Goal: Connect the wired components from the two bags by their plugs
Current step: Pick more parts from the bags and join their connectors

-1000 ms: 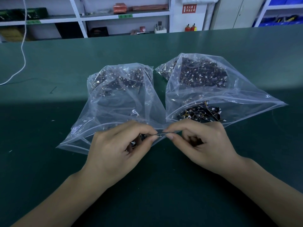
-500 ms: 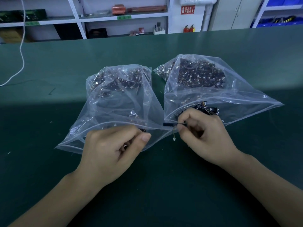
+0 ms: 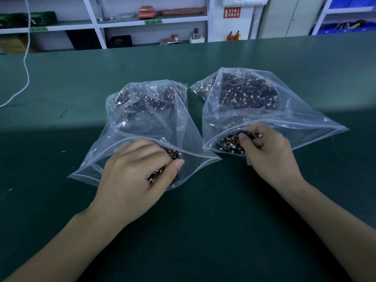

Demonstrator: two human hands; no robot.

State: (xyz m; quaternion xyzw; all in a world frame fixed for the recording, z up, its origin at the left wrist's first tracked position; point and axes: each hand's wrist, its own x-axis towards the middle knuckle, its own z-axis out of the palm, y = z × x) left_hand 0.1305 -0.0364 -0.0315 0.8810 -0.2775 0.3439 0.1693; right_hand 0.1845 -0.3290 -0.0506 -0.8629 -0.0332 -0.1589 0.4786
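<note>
Head cam: a person works at a dark green table [image 3: 203, 231] w/ two clear zip bags lying side by side, mouths open toward the viewer, each holding a heap of small dark wired components w/ white plugs. The left bag [image 3: 142, 127] sits just left of center; the left hand [image 3: 134, 176] reaches into its mouth, fingers curled over a clump of wired components [image 3: 162, 174], thumb tip near the bag's front lip, so the grip looks narrow, closed round that clump, though motion blur softens the fingers. The right bag [image 3: 264, 117] lies just beside it, nearly touching at the near corners; the right hand [image 3: 270, 155] is at its mouth, fingers curled, grip narrow, pinching a thin dark piece [image 3: 251, 134] above the loose parts [image 3: 230, 144] inside the opening. Whether that piece is joined to another can't be told. Both forearms run in from the bottom corners. At far left a white cable [image 3: 25, 64] trails down onto the table. Beyond the table's far edge stand white shelving [image 3: 152, 19] w/ boxes and small items, a red sign [image 3: 232, 12] on the wall, two small red extinguishers [image 3: 233, 36] below it, a grey cabinet [image 3: 289, 17], and blue bins [image 3: 345, 28] at far right.
</note>
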